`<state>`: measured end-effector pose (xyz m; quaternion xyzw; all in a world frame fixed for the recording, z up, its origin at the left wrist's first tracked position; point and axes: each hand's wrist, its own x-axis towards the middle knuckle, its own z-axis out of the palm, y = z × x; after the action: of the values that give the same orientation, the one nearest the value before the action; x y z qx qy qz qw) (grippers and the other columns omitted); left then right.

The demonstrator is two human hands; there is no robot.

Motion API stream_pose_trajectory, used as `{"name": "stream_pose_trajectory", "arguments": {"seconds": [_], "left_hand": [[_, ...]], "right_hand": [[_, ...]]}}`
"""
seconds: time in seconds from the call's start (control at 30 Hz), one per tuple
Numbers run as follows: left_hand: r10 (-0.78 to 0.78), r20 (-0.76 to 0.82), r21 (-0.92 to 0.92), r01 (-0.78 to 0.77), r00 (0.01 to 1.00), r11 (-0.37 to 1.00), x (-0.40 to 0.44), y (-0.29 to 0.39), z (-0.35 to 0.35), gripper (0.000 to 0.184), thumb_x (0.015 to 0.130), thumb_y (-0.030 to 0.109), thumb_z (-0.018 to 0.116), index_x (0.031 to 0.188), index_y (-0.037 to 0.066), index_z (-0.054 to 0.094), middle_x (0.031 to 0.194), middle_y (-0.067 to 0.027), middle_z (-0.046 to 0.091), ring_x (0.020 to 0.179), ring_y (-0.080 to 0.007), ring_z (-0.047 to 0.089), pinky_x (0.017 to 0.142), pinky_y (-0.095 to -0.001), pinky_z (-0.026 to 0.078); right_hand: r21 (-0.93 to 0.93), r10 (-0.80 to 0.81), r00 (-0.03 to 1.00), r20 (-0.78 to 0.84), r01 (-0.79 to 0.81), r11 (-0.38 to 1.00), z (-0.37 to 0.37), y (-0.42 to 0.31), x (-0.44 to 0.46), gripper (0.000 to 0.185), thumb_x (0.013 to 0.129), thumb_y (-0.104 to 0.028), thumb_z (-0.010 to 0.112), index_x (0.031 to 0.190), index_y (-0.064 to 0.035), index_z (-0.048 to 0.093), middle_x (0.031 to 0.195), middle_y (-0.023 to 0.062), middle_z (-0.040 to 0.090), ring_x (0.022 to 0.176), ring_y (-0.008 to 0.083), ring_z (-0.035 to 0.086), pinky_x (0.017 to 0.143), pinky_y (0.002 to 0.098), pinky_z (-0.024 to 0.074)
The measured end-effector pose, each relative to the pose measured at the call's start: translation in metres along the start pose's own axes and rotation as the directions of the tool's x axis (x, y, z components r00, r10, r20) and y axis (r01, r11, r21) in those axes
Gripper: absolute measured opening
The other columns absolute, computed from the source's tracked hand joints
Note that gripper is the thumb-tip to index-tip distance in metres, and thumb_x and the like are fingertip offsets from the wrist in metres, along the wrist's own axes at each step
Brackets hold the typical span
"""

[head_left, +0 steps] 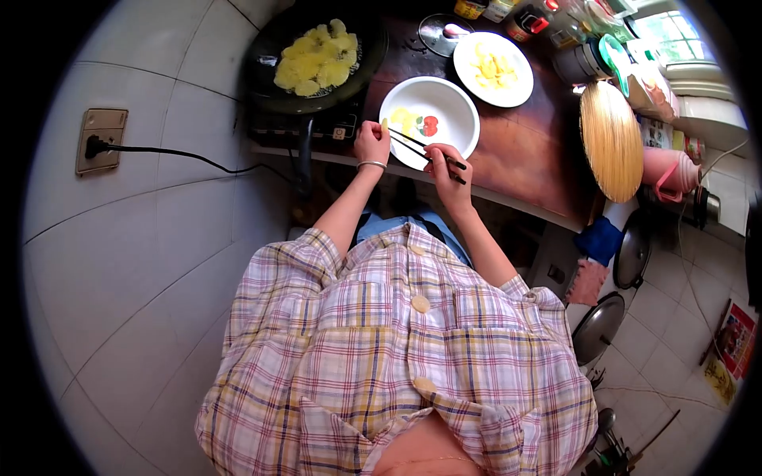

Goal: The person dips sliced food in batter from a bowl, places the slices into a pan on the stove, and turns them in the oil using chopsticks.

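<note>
My left hand (371,145) is at the left rim of a white bowl (462,103), its fingers pinching a thin yellow potato slice (385,125). In my right hand (449,176) are dark chopsticks (409,146), whose tips point left toward that slice; whether they touch it I cannot tell. A few pale slices (403,120) lie in the bowl beside a red printed design. To the left, a black wok (367,79) holds many potato slices (319,59) in bubbling oil. A white plate (516,94) behind the bowl carries cooked yellow slices (494,67).
The wok's handle (305,151) sticks out over the counter's front edge. A black cord (198,159) runs from the wall socket (101,141) toward the stove. Bottles (530,20), a glass lid (440,36), a round woven tray (611,143) and a pink thermos (667,170) stand around the wooden counter (524,151).
</note>
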<state>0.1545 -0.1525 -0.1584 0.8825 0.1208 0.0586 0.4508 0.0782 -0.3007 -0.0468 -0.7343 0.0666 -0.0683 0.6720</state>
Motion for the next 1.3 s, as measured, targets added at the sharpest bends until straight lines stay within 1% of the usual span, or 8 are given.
{"name": "stream_pose_trajectory", "arguments": {"seconds": [0.33, 0.7, 0.87, 1.0, 1.13, 1.2, 1.27, 1.3], "left_hand": [[-0.121, 0.013, 0.044, 0.120, 0.993, 0.992, 0.003, 0.009, -0.010, 0.019, 0.067, 0.018, 0.069, 0.075, 0.009, 0.055, 0.068, -0.0058, 0.062, 0.062, -0.0242, 0.061, 0.061, -0.0349, 0.049], [-0.216, 0.072, -0.101, 0.222, 0.974, 0.970, 0.003, 0.004, -0.013, 0.019, 0.066, 0.015, 0.069, 0.078, 0.007, 0.056, 0.068, -0.0043, 0.063, 0.057, -0.0168, 0.062, 0.059, -0.0290, 0.050], [-0.136, 0.061, -0.024, 0.138, 0.989, 0.990, 0.003, 0.018, -0.015, 0.017, 0.068, 0.015, 0.070, 0.076, 0.008, 0.056, 0.069, -0.0046, 0.062, 0.063, -0.0190, 0.061, 0.061, -0.0322, 0.048], [-0.036, 0.032, -0.142, 0.040, 0.999, 0.989, 0.007, 0.038, -0.033, 0.017, 0.068, 0.011, 0.069, 0.075, 0.007, 0.054, 0.064, -0.0031, 0.058, 0.059, -0.0151, 0.058, 0.059, -0.0287, 0.047], [0.111, -0.174, -0.234, -0.150, 0.979, 0.961, 0.055, 0.067, -0.083, 0.015, 0.069, 0.008, 0.067, 0.078, 0.006, 0.055, 0.065, -0.0032, 0.060, 0.059, -0.0126, 0.059, 0.058, -0.0266, 0.047], [0.160, -0.262, -0.089, -0.188, 0.952, 0.978, 0.104, 0.051, -0.098, 0.013, 0.071, 0.009, 0.065, 0.080, 0.006, 0.056, 0.067, -0.0049, 0.062, 0.060, -0.0143, 0.061, 0.059, -0.0276, 0.048], [0.223, -0.089, 0.122, -0.211, 0.971, 0.970, 0.143, 0.046, -0.122, 0.010, 0.074, 0.012, 0.061, 0.081, 0.008, 0.055, 0.071, -0.0099, 0.063, 0.067, -0.0274, 0.063, 0.062, -0.0370, 0.050], [0.229, -0.087, 0.121, -0.218, 0.969, 0.968, 0.161, 0.038, -0.124, 0.010, 0.074, 0.012, 0.061, 0.081, 0.008, 0.055, 0.071, -0.0099, 0.063, 0.067, -0.0274, 0.063, 0.062, -0.0370, 0.050]], "right_hand": [[0.195, 0.157, 0.986, -0.055, -0.144, 0.970, -0.007, -0.001, 0.002, 0.018, 0.093, -0.013, 0.049, 0.094, 0.0012, 0.060, 0.078, 0.0063, 0.062, 0.060, 0.0089, 0.059, 0.049, 0.0192, 0.0439], [0.141, 0.139, 0.989, -0.054, -0.130, 0.981, 0.001, 0.007, -0.002, 0.017, 0.091, -0.012, 0.050, 0.094, 0.0017, 0.061, 0.077, 0.0061, 0.062, 0.060, 0.0087, 0.059, 0.051, 0.0190, 0.0435], [0.107, 0.091, 0.995, -0.034, -0.087, 0.991, 0.001, 0.002, -0.004, 0.015, 0.091, -0.010, 0.052, 0.094, 0.0016, 0.061, 0.079, 0.0064, 0.063, 0.060, 0.0083, 0.058, 0.052, 0.0189, 0.0440], [0.204, 0.142, 0.985, -0.098, -0.120, 0.972, -0.008, -0.006, -0.003, 0.017, 0.093, -0.013, 0.049, 0.095, 0.0010, 0.059, 0.080, 0.0067, 0.062, 0.062, 0.0101, 0.060, 0.053, 0.0199, 0.0444], [0.245, 0.144, 0.975, -0.171, -0.099, 0.965, -0.023, -0.009, 0.000, 0.021, 0.095, -0.018, 0.047, 0.098, 0.0000, 0.057, 0.085, 0.0095, 0.061, 0.065, 0.0137, 0.060, 0.052, 0.0227, 0.0453], [0.255, 0.132, 0.972, -0.196, -0.080, 0.964, -0.025, -0.013, 0.004, 0.019, 0.094, -0.016, 0.047, 0.096, -0.0003, 0.057, 0.082, 0.0070, 0.060, 0.062, 0.0106, 0.059, 0.051, 0.0203, 0.0431], [0.222, 0.125, 0.974, -0.187, -0.082, 0.972, -0.028, -0.012, 0.006, 0.019, 0.095, -0.017, 0.047, 0.095, -0.0003, 0.057, 0.081, 0.0068, 0.060, 0.062, 0.0103, 0.059, 0.051, 0.0199, 0.0428], [0.214, 0.119, 0.975, -0.187, -0.077, 0.974, -0.028, -0.011, 0.007, 0.019, 0.094, -0.017, 0.047, 0.095, -0.0009, 0.058, 0.080, 0.0061, 0.060, 0.062, 0.0094, 0.059, 0.050, 0.0191, 0.0421]]}}
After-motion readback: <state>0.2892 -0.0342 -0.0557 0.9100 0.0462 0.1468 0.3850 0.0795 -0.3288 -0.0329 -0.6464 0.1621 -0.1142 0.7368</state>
